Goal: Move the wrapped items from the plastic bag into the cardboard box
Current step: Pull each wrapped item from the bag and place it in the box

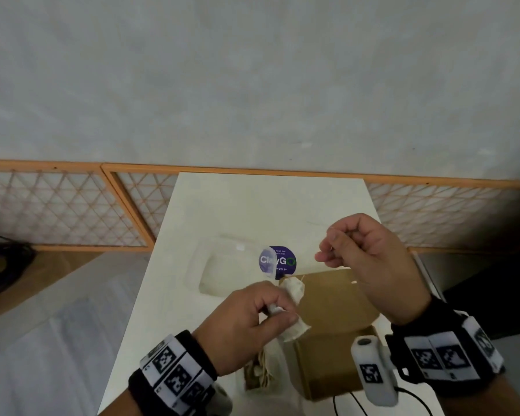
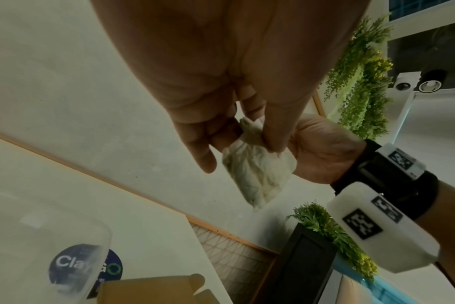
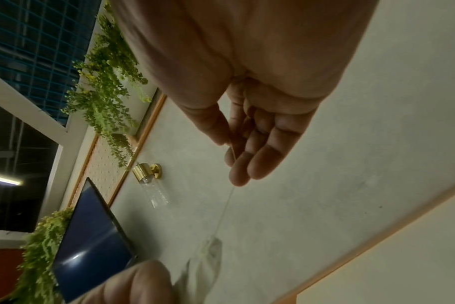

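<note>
My left hand (image 1: 279,313) grips a white paper-wrapped item (image 1: 294,291) by its middle, holding it above the left edge of the open cardboard box (image 1: 333,313). In the left wrist view the fingers (image 2: 275,135) pinch the crumpled wrap (image 2: 257,170). My right hand (image 1: 327,253) is raised over the box's far side, thumb and forefinger pinching a thin string (image 3: 227,203) that runs taut to the item (image 3: 208,259). A plastic bag (image 1: 261,370) with brownish contents lies under my left wrist.
A clear plastic container (image 1: 219,265) sits left of the box on the narrow white table (image 1: 252,199), next to a round purple sticker (image 1: 279,262). A black cable (image 1: 351,403) trails at the near edge. Lattice panels (image 1: 57,205) line the wall behind.
</note>
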{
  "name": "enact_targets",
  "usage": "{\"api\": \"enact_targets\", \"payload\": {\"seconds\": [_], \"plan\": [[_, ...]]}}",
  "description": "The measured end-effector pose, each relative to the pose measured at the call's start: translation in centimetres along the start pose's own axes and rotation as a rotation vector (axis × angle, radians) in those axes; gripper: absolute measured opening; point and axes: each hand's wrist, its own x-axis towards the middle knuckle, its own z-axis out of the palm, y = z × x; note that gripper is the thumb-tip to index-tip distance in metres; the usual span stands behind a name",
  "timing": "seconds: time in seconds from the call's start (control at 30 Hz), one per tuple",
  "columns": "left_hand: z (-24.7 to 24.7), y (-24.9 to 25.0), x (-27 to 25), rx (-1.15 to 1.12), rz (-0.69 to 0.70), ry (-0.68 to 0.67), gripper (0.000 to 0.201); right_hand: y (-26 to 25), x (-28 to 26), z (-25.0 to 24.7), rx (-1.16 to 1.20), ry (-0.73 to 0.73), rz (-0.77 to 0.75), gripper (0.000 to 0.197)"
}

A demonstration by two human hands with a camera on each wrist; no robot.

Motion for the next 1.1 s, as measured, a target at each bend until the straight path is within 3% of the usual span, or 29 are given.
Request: {"api": "enact_targets", "payload": {"seconds": [0.07, 0.2, 0.3, 0.37, 0.43, 0.53, 0.6, 0.73, 0.83, 0.9, 1.1], "plan": [[-0.2, 0.1, 0.1, 0.016, 0.005, 0.024, 0.003, 0.7, 0.0, -0.4, -0.034, 0.038, 0.025, 0.008], [-0.9, 0.0, 0.0, 0.074, -0.018, 0.066, 0.005, 1.4, -1.3, -0.4, -0.302, 0.077, 0.064, 0.035], [-1.1, 0.1, -0.1, 0.106, 0.003, 0.070, 0.005, 1.3, -2.7, 1.0, -0.339, -0.019, 0.021, 0.024], [-1.1, 0.3, -0.2, 0.114, 0.028, 0.079, 0.005, 1.6, -3.0, 2.1, -0.308, -0.156, 0.062, 0.022], [-1.1, 0.5, -0.2, 0.112, 0.059, 0.094, 0.005, 1.8, -2.8, 3.1, -0.179, -0.258, 0.205, 0.024], [-0.9, 0.7, -0.2, 0.080, 0.073, 0.125, 0.004, 1.6, -2.4, 3.8, 0.052, -0.283, 0.339, 0.023], [-0.9, 0.8, -0.2, 0.069, 0.064, 0.145, 0.004, 1.4, -2.2, 3.8, 0.029, -0.269, 0.261, 0.018], [-1.1, 0.9, -0.3, 0.032, 0.041, 0.139, 0.005, 1.2, -2.1, 3.3, -0.167, -0.228, -0.064, 0.017], [-1.2, 0.8, -0.8, 0.034, -0.007, 0.165, 0.006, 2.2, -2.1, 2.7, -0.501, -0.237, -0.255, 0.021], [-1.2, 0.7, -0.9, 0.027, -0.031, 0.196, 0.008, 2.8, -2.1, 2.4, -0.616, -0.262, -0.290, 0.025], [-1.2, 0.8, 0.0, -0.132, -0.043, 0.240, 0.006, 3.1, -2.6, 2.9, -0.526, -0.278, -0.255, 0.019]]}}
